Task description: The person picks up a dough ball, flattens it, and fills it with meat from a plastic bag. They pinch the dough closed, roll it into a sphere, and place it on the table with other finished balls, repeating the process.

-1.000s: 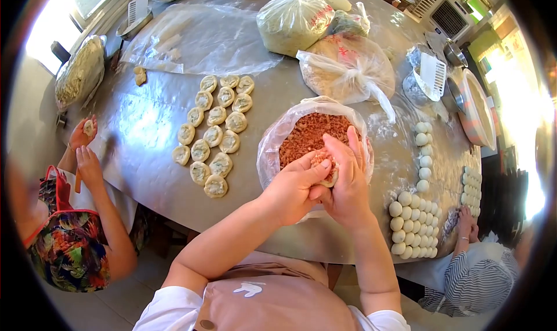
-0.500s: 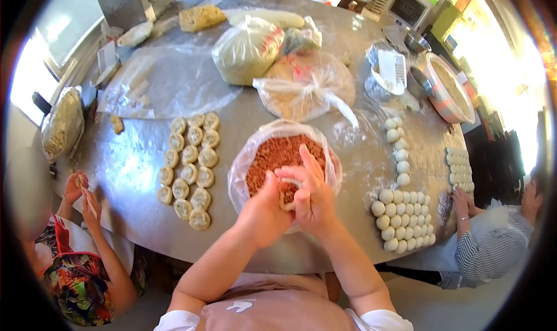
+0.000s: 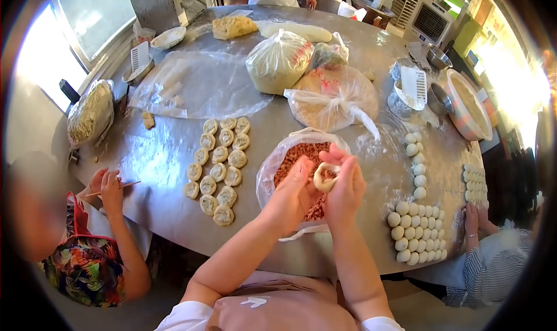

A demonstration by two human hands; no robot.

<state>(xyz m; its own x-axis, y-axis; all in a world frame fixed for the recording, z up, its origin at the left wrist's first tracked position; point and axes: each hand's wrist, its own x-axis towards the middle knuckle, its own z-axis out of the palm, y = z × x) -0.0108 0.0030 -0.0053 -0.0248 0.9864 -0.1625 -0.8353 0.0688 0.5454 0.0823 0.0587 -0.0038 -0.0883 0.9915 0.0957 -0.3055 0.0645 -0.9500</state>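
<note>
My right hand [image 3: 346,186] is closed around a cupped dough wrapper [image 3: 325,179] with reddish-brown filling showing in its opening. Just to its left is my left hand [image 3: 292,196], palm turned inward and thumb raised, with its fingers partly hidden; it appears loosely open. Both hands are over a bowl lined with a clear plastic bag [image 3: 268,171]. Crumbly reddish-brown filling [image 3: 299,155] lies in it, partly covered by my hands. To the left, flat round filled dough pieces [image 3: 217,172] sit in rows on the metal table [image 3: 168,209].
Round white dough balls [image 3: 415,232] stand in rows at right. Beyond the bowl lie a tied bag [image 3: 336,96] and a bag of pale green stuff [image 3: 278,69]. A large tub [image 3: 470,107] is at far right. One person's hands [image 3: 107,189] hold a thin stick at left; another person works at right.
The view has shifted, so the table appears farther left-to-right. My hands have drawn apart, and the wrapper now rests in my right hand. The left co-worker's thin stick has come into view.
</note>
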